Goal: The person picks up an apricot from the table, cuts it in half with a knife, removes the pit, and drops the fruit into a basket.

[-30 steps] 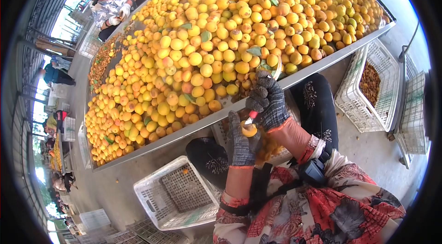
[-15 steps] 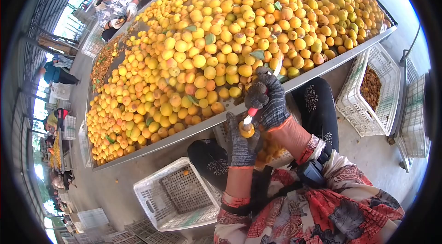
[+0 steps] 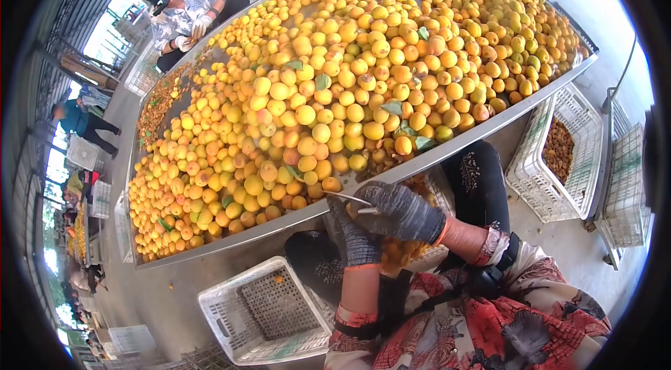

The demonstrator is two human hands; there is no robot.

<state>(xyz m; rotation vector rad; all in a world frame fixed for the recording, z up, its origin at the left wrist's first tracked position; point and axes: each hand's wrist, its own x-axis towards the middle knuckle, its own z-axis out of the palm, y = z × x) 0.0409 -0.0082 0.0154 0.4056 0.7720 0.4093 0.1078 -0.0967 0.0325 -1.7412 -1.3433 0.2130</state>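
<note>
My right hand (image 3: 405,211), in a dark grey knitted glove, is closed around a knife; its thin metal blade (image 3: 347,197) points left toward the table edge. My left hand (image 3: 355,236), gloved the same way, is just left of it with fingers bent up against the right hand. Whatever the left fingers hold is hidden between the two hands. Both hands are over my lap, just below the metal rim of the sorting table (image 3: 293,218). On the table lies a broad heap of yellow-orange apricots (image 3: 305,115) with a few green leaves.
A white plastic crate (image 3: 210,298) stands on the floor at lower left. Between my knees, another crate holds split apricots (image 3: 402,256). At right, a crate (image 3: 542,188) contains brown pits or scraps (image 3: 558,150). A co-worker (image 3: 185,13) sits across the table.
My right hand has come down and turned, so the blade now points left. The apricot seen in my left hand earlier is out of sight. The hands are now together.
</note>
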